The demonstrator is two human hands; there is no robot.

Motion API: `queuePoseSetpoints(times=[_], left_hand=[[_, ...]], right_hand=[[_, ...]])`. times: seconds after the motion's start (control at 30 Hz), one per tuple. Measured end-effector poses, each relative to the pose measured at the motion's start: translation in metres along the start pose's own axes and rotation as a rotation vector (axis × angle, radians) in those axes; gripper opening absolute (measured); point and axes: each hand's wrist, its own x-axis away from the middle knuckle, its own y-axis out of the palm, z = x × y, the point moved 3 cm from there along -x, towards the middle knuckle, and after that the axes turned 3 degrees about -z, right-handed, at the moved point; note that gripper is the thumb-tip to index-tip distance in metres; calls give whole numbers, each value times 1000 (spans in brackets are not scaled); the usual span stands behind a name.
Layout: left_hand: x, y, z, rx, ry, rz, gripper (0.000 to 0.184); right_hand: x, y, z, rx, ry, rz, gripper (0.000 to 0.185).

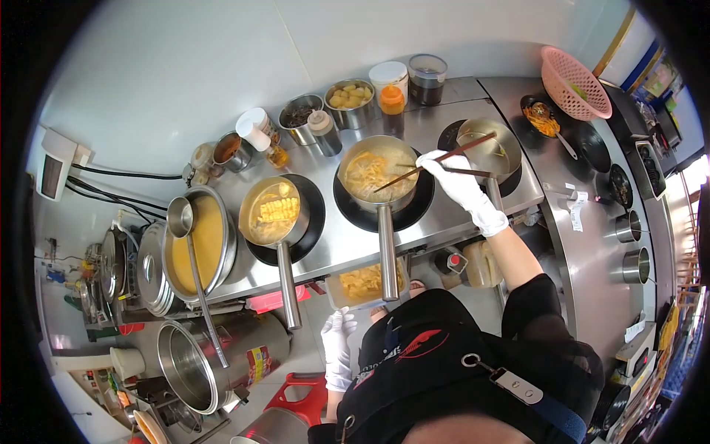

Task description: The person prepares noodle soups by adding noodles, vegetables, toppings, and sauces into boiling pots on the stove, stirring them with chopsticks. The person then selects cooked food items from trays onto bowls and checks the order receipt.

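My right hand (460,186), in a white glove, is closed on a pair of long brown chopsticks (469,146). The chopsticks cross each other, and their tips reach into the middle pot (387,240), which holds noodle-like strips in cloudy liquid. Low at the front, my left hand (338,351), also gloved, has its fingers loosely extended with nothing visible in them. Its fingertips are close to a clear plastic tub (334,292) of yellow food pieces; whether they touch it I cannot tell. Another pot (287,285) to the left contains corn in broth. A third pot (509,159) at the right holds thin liquid.
A large basin (231,244) of yellow broth stands at the left, with a long ladle (200,285) across it. Squeeze bottles (323,133) and metal tins (351,117) line the wall. A pink basket (568,83) and a black pan (526,111) sit at the far right.
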Motion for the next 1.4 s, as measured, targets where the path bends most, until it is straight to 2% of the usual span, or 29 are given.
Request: queuePoseSetpoints(times=[0.07, 0.17, 0.3, 0.4, 0.43, 0.5, 0.67, 0.83, 0.9, 0.97, 1.03, 1.13, 1.4], left_hand=[[-1, 0, -1, 11, -1, -9, 27], [-2, 1, -2, -1, -10, -11, 27], [-3, 2, -1, -17, -6, -9, 27], [-3, 2, -2, -8, -7, -1, 27], [-3, 2, -3, -3, -9, 0, 27], [-3, 1, -6, -15, -24, 1, 28], [-5, 1, -8, -31, -44, 0, 29], [-6, 7, -3, -28, -44, -4, 27], [-7, 9, 2, -34, -37, -4, 27], [-8, 10, 3, -36, -30, -3, 28], [-9, 8, 1, -26, -28, -3, 27], [-13, 7, -4, -36, -34, -23, 27], [-8, 9, -3, -35, -46, -13, 27]], right_hand=[[5, 5, -5, 44, 88, -74, 12], [7, 18, -12, 14, -28, -63, 13], [0, 25, 22, 41, -105, 38, 13], [1, 24, 44, -277, 80, 188, 16], [1, 23, 46, -277, 81, 186, 16], [1, 17, 56, -515, 176, 288, 15], [2, 7, 63, -604, 258, 350, 17], [-2, 2, 25, -502, 206, 188, 19], [-2, -10, -6, -196, 85, 114, 19], [-6, -20, -4, -266, 43, 89, 17], [-11, -20, -13, -96, -3, 5, 15], [-18, -5, 10, -165, 91, -27, 14], [-21, -20, 15, -166, 20, -35, 15]])
